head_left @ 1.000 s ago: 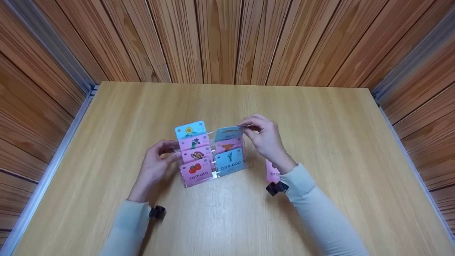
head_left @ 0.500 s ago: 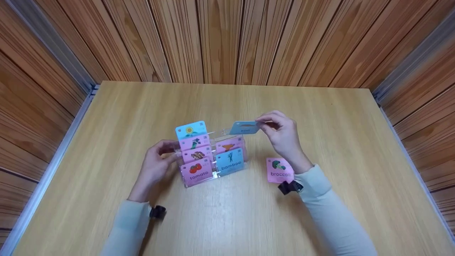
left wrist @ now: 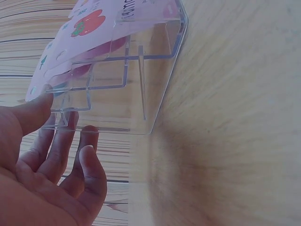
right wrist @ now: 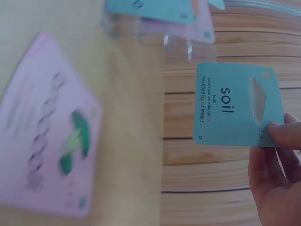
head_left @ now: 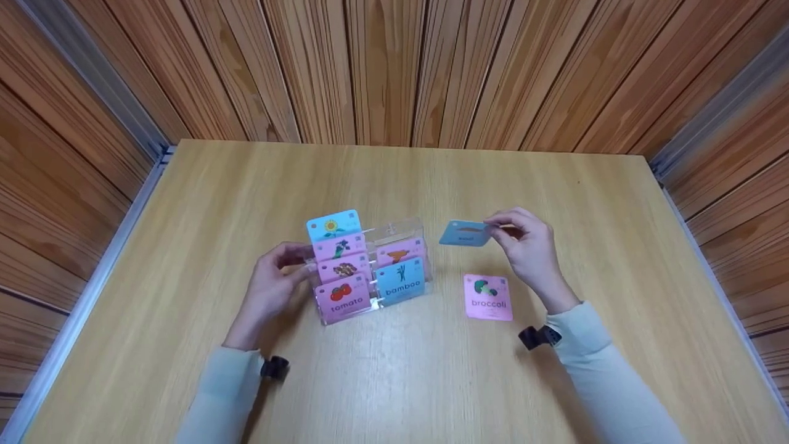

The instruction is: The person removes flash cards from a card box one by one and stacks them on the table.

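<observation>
A clear tiered card holder stands on the table with pink and blue picture cards in two columns. My left hand grips its left side, thumb on the near side and fingers behind; the left wrist view shows the stepped clear side wall. Between thumb and fingers my right hand pinches a blue card, held in the air right of the holder. In the right wrist view that soil card reads "soil". Flat on the table below it lies a pink broccoli card.
In the holder's left column sit a sunflower card, two pink cards and a tomato card. The right column has a pink card behind a bamboo card. Wood-panelled walls border the table.
My right hand has lifted the soil card out of the right column's back row and carried it rightward. The broccoli card is now fully uncovered. My left hand stays on the holder.
</observation>
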The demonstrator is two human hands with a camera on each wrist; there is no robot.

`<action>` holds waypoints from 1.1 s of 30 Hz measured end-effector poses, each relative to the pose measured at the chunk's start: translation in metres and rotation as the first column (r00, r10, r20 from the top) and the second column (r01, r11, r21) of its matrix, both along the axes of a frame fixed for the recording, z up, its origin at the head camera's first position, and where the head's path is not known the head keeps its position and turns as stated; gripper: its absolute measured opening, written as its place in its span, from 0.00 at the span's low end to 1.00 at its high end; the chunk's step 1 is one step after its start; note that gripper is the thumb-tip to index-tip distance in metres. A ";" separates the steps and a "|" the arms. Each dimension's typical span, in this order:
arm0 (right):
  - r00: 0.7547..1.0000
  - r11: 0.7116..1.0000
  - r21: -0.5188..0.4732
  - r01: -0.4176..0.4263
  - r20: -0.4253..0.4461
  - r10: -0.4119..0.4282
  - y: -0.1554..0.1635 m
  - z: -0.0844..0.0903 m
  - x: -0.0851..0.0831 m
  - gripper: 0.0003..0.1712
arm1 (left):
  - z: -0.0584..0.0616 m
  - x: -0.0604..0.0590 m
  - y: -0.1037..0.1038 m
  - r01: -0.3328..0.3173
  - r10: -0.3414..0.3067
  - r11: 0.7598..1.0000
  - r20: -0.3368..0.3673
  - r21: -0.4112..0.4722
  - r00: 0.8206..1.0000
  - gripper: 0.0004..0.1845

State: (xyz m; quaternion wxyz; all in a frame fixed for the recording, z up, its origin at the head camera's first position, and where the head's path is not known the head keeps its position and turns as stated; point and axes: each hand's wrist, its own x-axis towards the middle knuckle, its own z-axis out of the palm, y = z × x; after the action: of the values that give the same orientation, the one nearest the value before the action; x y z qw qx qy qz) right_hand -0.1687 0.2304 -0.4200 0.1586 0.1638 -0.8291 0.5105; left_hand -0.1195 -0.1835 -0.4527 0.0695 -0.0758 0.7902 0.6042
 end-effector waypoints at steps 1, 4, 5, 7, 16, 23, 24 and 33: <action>1.000 1.000 0.009 0.004 0.004 -0.004 0.003 -0.002 0.001 0.09 | 0.000 0.000 0.000 -0.001 0.001 1.000 0.002 -0.002 1.000 0.17; 1.000 1.000 0.028 0.009 0.017 -0.010 0.012 -0.008 0.003 0.09 | -0.001 0.000 0.000 -0.001 0.001 1.000 0.004 -0.010 1.000 0.17; 1.000 0.999 0.031 0.011 0.022 -0.012 0.014 -0.009 0.004 0.09 | -0.001 0.001 0.000 -0.001 0.001 1.000 0.004 -0.013 1.000 0.17; 0.999 0.999 0.040 0.022 0.040 -0.024 0.019 -0.011 0.005 0.09 | -0.001 0.001 -0.001 -0.003 0.003 1.000 0.000 -0.011 1.000 0.17; 0.985 0.992 0.120 0.031 0.166 -0.050 0.040 -0.017 0.012 0.09 | -0.003 0.002 0.001 -0.010 0.010 1.000 0.015 -0.002 1.000 0.18; 0.967 0.990 0.142 0.006 0.252 -0.042 0.057 -0.018 0.016 0.10 | -0.001 0.001 0.001 -0.004 0.004 1.000 0.001 -0.009 1.000 0.17; 0.963 0.989 0.146 -0.003 0.266 -0.036 0.059 -0.018 0.016 0.10 | -0.001 0.001 0.001 -0.004 0.005 1.000 0.003 -0.007 1.000 0.17; 0.910 0.971 0.190 -0.147 0.410 0.057 0.064 -0.024 0.014 0.09 | 0.000 0.000 0.000 -0.001 0.002 1.000 0.007 -0.015 1.000 0.17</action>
State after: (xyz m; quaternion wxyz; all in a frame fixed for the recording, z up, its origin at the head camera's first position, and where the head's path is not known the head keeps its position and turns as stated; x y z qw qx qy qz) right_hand -0.1543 0.2948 -0.4439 -0.0610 0.1151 -0.8848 0.4474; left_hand -0.1198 -0.1840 -0.4531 0.0713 -0.0791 0.7945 0.5979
